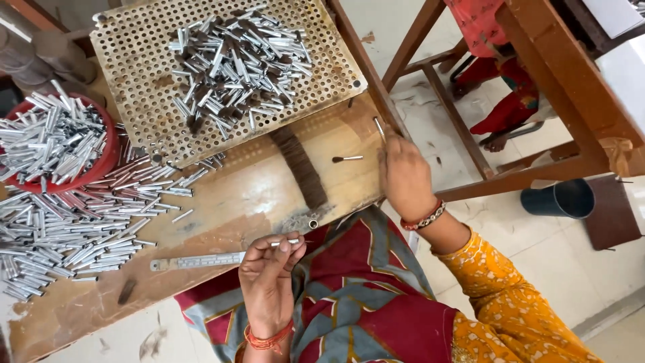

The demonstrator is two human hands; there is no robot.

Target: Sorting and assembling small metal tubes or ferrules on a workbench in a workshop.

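Left hand [267,279] pinches a metal tube [285,242]; right hand [405,176] pinches another [379,128]. We judge assembly midway; next, careful alignment.

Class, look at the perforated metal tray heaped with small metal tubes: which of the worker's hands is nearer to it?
Right. The right hand reaches up beside the perforated tray's lower right corner, holding a thin tube. The left hand stays low at the board's near edge, pinching another tube.
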